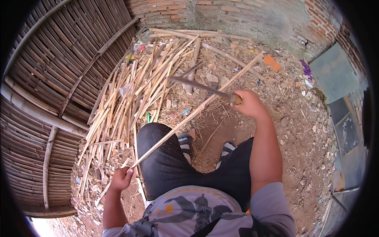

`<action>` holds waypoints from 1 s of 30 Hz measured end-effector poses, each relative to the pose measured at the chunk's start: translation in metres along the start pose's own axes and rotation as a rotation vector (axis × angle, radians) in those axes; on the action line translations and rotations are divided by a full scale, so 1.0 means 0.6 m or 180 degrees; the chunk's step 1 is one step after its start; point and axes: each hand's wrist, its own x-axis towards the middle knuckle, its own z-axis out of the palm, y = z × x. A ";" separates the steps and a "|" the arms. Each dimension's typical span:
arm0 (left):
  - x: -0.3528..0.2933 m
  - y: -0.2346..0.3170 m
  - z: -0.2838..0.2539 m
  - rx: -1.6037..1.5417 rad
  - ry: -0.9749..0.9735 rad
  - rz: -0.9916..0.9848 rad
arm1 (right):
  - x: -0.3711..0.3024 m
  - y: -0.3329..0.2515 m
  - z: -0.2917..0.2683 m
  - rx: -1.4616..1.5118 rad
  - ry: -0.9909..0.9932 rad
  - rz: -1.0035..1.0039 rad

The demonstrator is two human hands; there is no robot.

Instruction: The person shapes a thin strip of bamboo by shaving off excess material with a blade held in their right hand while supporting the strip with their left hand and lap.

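My left hand (121,179) is closed round the near end of a long, pale bamboo strip (177,127). The strip slants across my left thigh, up and away to the right. In my right hand (249,103) is the handle of a machete (201,86), fingers wrapped round it. Its long dark blade points left and away, crossing the strip close to the handle. Whether the edge touches the strip I cannot tell.
A large heap of split bamboo strips (146,75) lies on the left, beside a slatted bamboo wall (75,51). Thicker poles (233,59) rest near the brick wall (252,17) at the back. Grey panels (335,73) lean at the right. Litter and rubble dot the dirt floor.
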 end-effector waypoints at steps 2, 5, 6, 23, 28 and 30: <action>-0.001 -0.001 -0.001 -0.0041 -0.0036 -0.0018 | 0.007 0.043 -0.003 -0.0059 -0.0064 -0.0038; 0.010 0.006 -0.007 -0.0048 -0.0076 -0.0038 | 0.015 0.109 -0.006 0.0494 0.0315 0.0873; 0.009 0.006 -0.008 -0.0022 -0.0083 -0.0058 | 0.014 0.102 -0.006 0.0357 0.0400 0.0722; 0.002 0.029 -0.017 0.0159 -0.0053 -0.0224 | 0.026 0.104 0.011 0.0061 0.0538 0.0784; -0.006 0.009 -0.002 0.0124 0.0044 -0.0078 | 0.008 0.070 -0.013 -0.0118 0.0260 0.0673; -0.003 0.012 -0.004 0.0192 -0.0013 -0.0114 | 0.004 0.116 -0.012 0.0051 0.0542 0.1039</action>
